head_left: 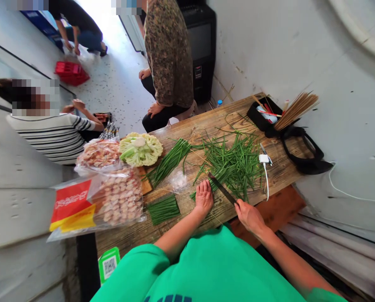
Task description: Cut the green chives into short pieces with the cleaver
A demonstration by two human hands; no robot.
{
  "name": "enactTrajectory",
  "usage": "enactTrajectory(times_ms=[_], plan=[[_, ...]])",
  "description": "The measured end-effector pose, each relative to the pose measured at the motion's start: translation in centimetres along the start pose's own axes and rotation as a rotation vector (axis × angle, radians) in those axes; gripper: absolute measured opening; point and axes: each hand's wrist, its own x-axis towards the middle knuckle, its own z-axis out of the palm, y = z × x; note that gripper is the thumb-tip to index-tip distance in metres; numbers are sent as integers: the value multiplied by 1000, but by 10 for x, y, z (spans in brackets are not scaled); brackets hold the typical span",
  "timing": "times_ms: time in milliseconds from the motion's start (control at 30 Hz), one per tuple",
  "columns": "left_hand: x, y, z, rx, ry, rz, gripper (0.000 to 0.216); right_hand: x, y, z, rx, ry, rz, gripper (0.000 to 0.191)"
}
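My left hand (203, 196) presses flat on the near ends of a loose heap of green chives (234, 161) spread over the wooden table (206, 126). My right hand (248, 214) grips the handle of a dark knife (221, 187), whose blade angles up and left over the chives beside my left hand. A trimmed, squared bundle of chives (163, 208) lies to the left of my left hand. Another long bunch of chives (170, 161) lies slanted further back.
A cauliflower (140, 148) and clear bags of skewered meat (118, 197) sit on the table's left part. A black tray with bamboo skewers (296, 110), a black bag (303, 151) and a white charger cable (264, 161) lie at the right. Three other people are beyond the table.
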Motion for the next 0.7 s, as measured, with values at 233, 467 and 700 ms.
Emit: enactTrajectory(times_ms=[233,467,700], plan=[[0,-1,7,-17,47,21,60,3,1,-5,-9,-122,16,26],[0,0,8,18,-6,23,58,35,-23,-3,-12,-134,22,27],[-5,-8,-26,-104,35,28,65,47,19,0,21,43,6,27]])
